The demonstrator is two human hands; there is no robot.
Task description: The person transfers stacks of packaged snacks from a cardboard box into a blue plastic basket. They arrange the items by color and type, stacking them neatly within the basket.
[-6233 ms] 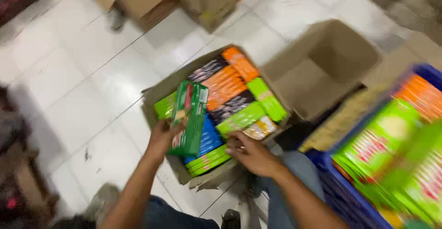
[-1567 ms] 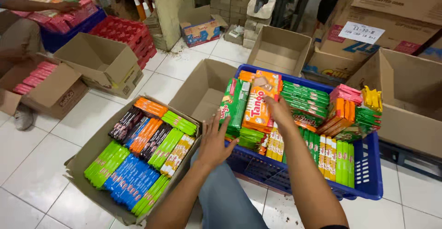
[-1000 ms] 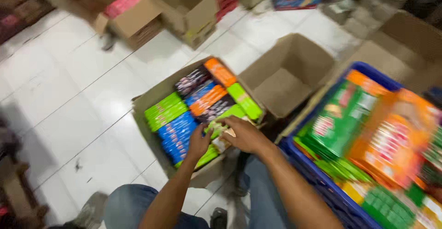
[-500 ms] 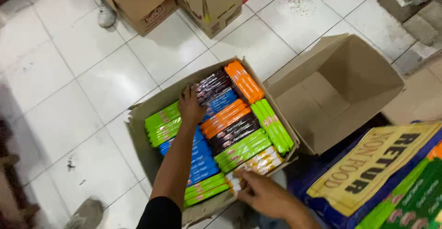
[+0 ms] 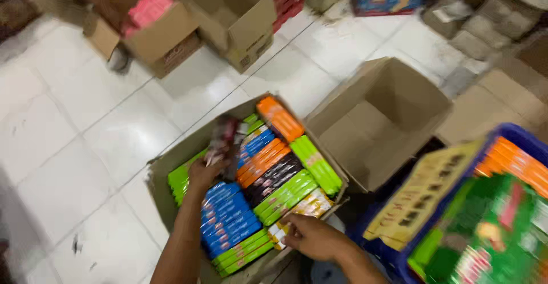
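Left hand (image 5: 202, 172) is up over the packed cardboard box (image 5: 162, 172), its grip closed around a dark-wrapped packet (image 5: 220, 141) lifted above the rows; the picture is blurred there, so the wrapper's detail is lost. Right hand (image 5: 311, 238) sits low at the box's near edge, fingers curled down onto the yellowish packets (image 5: 308, 204); whether that grip actually clamps one, I cannot tell. Blue packets (image 5: 228, 221) lie between the two hands; green (image 5: 311, 161) and orange rows (image 5: 279, 118) beyond; an empty open carton (image 5: 394, 118) just beside on the tiled floor (image 5: 85, 135); a blue crate (image 5: 525, 141) at right.
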